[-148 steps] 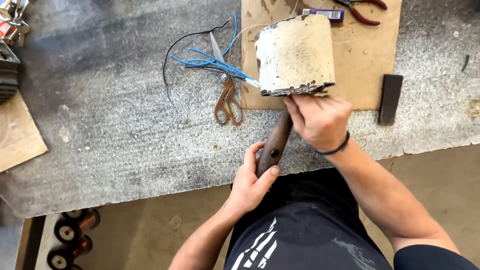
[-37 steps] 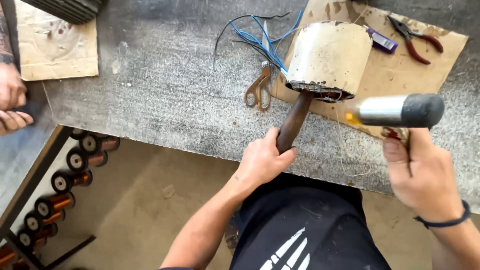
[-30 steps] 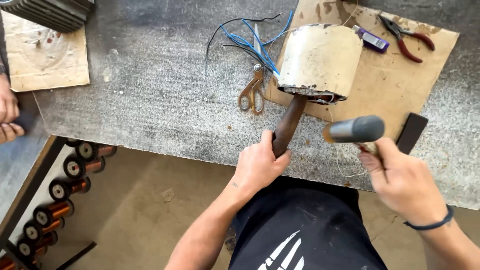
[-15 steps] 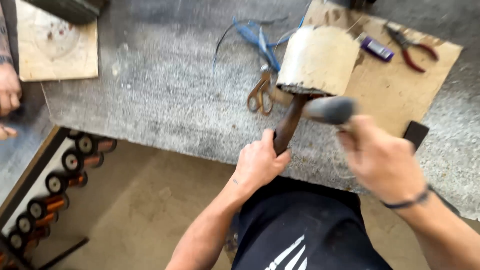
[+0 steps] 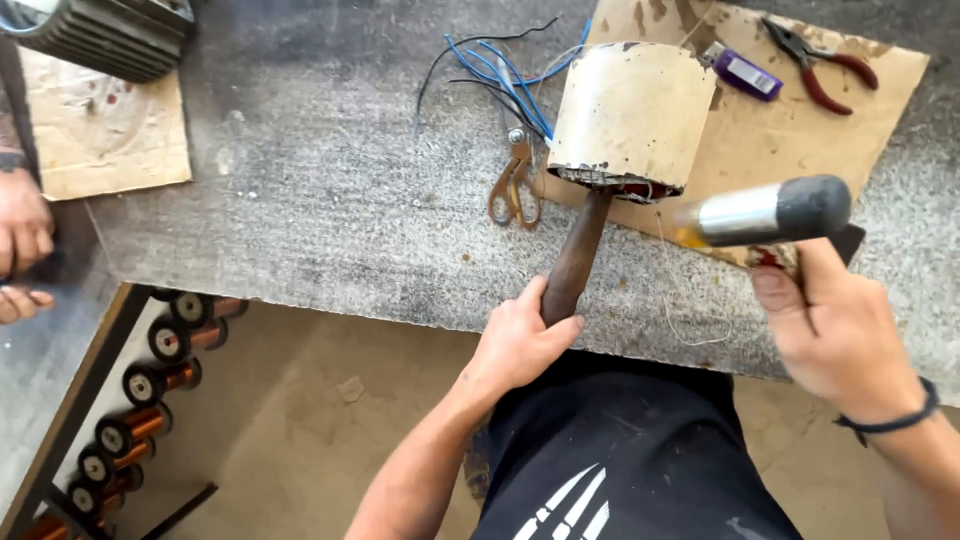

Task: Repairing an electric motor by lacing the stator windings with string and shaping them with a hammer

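Note:
A cream-coloured metal cylinder [image 5: 628, 118] lies on a cardboard sheet [image 5: 790, 120] on the grey workbench [image 5: 300, 200]. A brown rod [image 5: 575, 258] sticks out of its near end toward me. My left hand [image 5: 520, 340] grips the rod's near end at the bench edge. My right hand [image 5: 840, 335] holds a hammer [image 5: 765, 212] with a metal head and black rubber end, raised to the right of the cylinder and apart from the rod.
Orange-handled scissors [image 5: 512, 185] and blue and black wires [image 5: 495, 75] lie left of the cylinder. Red pliers [image 5: 815, 60] and a purple lighter [image 5: 740, 72] sit on the cardboard. Another person's hands [image 5: 20, 240] are at far left. Copper wire spools [image 5: 150, 400] stand below the bench.
My right hand swung the hammer in against the rod half a second ago and has now drawn it back up to the right. My left hand has kept its grip on the rod.

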